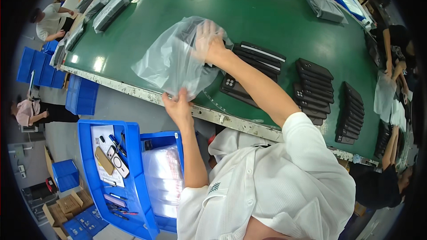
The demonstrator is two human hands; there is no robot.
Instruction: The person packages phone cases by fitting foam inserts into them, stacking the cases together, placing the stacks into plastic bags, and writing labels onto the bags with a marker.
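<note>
My left hand (177,106) pinches the lower edge of a clear plastic bag (167,62) at the near edge of the green table (267,13). My right hand (208,40) is pushed inside the bag from its right side, seen through the film, with a dark flat item beside it. Just right of the bag lie black phone cases (255,58) in an overlapping row, and one case (233,86) lies camera-cutout up below my right forearm.
More rows of black cases (313,89) (351,113) lie to the right. Wrapped bundles (109,11) (322,6) sit at the far side. A blue crate (133,182) at lower left holds small items and clear bags (162,180). Other people work around the table.
</note>
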